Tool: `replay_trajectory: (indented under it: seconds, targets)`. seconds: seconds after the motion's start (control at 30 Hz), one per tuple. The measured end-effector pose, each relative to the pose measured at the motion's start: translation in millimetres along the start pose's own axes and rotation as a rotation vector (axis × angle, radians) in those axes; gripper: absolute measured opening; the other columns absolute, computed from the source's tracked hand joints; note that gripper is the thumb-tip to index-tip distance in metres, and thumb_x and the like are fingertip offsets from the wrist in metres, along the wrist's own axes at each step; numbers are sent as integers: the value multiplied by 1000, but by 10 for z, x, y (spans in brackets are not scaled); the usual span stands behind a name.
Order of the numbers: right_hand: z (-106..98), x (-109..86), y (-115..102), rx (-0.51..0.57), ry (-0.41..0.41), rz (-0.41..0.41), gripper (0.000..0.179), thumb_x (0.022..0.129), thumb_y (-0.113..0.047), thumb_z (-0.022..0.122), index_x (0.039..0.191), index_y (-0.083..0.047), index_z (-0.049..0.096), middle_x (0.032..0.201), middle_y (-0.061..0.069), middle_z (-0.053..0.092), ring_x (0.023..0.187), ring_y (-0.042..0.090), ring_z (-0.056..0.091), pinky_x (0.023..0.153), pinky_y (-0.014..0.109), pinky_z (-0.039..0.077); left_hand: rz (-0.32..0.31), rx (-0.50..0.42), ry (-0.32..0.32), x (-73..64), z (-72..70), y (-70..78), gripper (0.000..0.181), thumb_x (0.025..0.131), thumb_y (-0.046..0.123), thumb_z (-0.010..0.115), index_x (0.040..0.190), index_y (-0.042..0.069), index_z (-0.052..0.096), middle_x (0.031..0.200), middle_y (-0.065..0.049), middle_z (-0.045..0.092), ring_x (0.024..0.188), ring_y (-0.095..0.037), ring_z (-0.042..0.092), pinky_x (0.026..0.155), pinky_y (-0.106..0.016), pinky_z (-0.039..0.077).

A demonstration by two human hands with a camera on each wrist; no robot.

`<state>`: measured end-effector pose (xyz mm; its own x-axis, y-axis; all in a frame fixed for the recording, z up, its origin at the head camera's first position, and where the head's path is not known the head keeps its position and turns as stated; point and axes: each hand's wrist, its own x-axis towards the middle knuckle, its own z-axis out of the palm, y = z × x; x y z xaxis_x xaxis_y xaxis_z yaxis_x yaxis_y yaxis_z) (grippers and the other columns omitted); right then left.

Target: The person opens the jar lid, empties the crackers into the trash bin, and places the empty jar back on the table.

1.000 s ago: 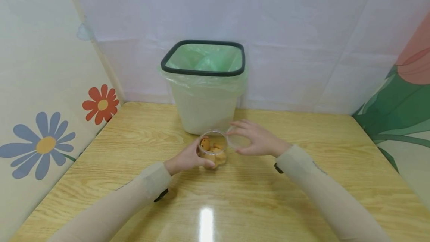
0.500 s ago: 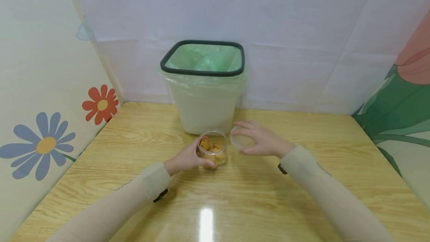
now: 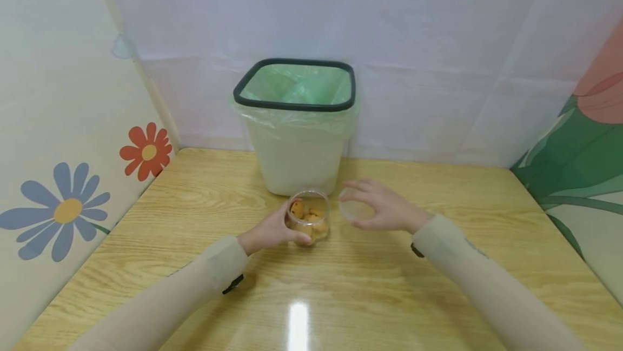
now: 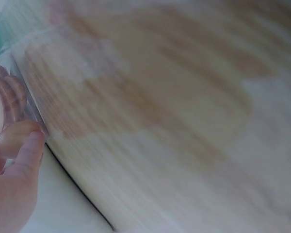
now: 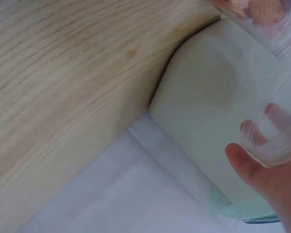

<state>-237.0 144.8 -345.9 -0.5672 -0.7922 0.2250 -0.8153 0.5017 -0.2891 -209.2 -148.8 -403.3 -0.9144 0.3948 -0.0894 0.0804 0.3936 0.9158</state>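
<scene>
Because the tub (image 3: 310,224) on the desk (image 3: 340,286) before the bin (image 3: 302,156) looks light, slick and, blur allowing, easily dented, we favour its side, where the left hand (image 3: 272,227) curls, and the edge of the lid (image 3: 355,210), which the right hand (image 3: 384,210) pinches.

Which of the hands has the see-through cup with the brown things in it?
The left hand: it grips the clear cup with the brown pieces. The right hand holds just a round, clear lid.
</scene>
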Motion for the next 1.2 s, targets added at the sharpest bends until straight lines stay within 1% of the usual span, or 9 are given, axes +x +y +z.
replay_trajectory:
  seconds: [0.07, 0.2, 0.43, 0.67, 0.97, 1.07, 1.2]
  targets:
    - [4, -21, 7, 7, -2, 6, 48, 87, -25, 72, 131, -7, 62, 150, 24, 46, 137, 48, 41, 111, 66, 32, -8, 15, 6, -6, -2, 8, 108, 79, 18, 87, 159, 1, 16, 160, -24, 29, 148, -39, 26, 120, -56, 21]
    - [23, -64, 33, 18, -8, 3, 48, 88, -24, 72, 131, -7, 61, 150, 24, 45, 136, 48, 41, 110, 66, 34, -5, 33, 9, -15, -4, 15, 108, 80, 20, 87, 159, 1, 17, 160, -24, 29, 148, -39, 27, 120, -57, 20]
    - [45, -129, 49, 37, 5, 10, 47, 88, -22, 73, 131, -5, 61, 150, 25, 45, 135, 48, 42, 108, 65, 36, -3, 35, 8, -9, -1, 6, 108, 80, 20, 87, 159, 1, 15, 160, -24, 28, 148, -40, 26, 120, -58, 21]
    - [56, -179, 70, 29, 11, 2, 48, 88, -22, 73, 131, -3, 61, 150, 26, 44, 134, 49, 42, 108, 65, 37, -4, 33, 6, -18, 2, 15, 107, 81, 19, 86, 159, 2, 15, 161, -24, 28, 149, -39, 26, 120, -57, 20]
    - [80, -240, 84, -1, -1, 27, 48, 88, -24, 73, 130, -4, 63, 149, 26, 46, 134, 53, 41, 108, 67, 35, -14, 21, 9, -17, 4, 17, 107, 80, 18, 87, 159, 2, 16, 160, -22, 30, 149, -37, 26, 121, -55, 19]
    - [90, -255, 93, 6, -3, 35, 47, 89, -24, 73, 131, -5, 62, 149, 27, 45, 134, 53, 41, 107, 67, 36, -11, 23, 9, -18, 2, 17, 106, 80, 18, 86, 159, 1, 17, 160, -23, 30, 148, -37, 27, 121, -55, 19]
    - [102, -271, 116, 14, -11, 44, 47, 90, -24, 72, 132, -5, 62, 150, 27, 45, 134, 53, 40, 106, 68, 36, 10, 25, 12, -12, 1, 14, 106, 80, 17, 87, 158, -1, 17, 158, -25, 32, 147, -39, 29, 120, -57, 20]
